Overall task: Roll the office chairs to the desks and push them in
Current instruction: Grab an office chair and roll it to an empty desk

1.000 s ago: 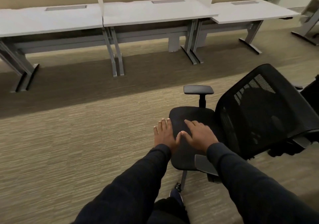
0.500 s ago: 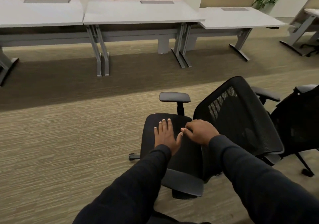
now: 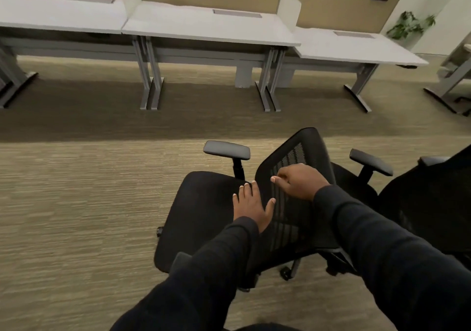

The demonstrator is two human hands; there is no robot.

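A black office chair (image 3: 201,211) with a mesh back (image 3: 303,152) stands on the carpet just in front of me, its seat turned to the left. My left hand (image 3: 251,207) lies flat, fingers straight, on the seat by the base of the backrest. My right hand (image 3: 298,181) is over the mesh back with its fingers curled; whether it grips the edge is unclear. A row of white desks (image 3: 209,28) runs along the far side, well apart from the chair.
A second black chair (image 3: 433,203) stands close on the right, touching or nearly touching the first. Grey desk legs (image 3: 150,75) rise from the carpet under the desks. A potted plant (image 3: 407,24) is in the far right corner. Another desk frame (image 3: 451,83) is at the right edge.
The chair has turned, swinging its back toward me and to the left. My right hand has moved from the seat up onto the mesh back. The desks look nearer.
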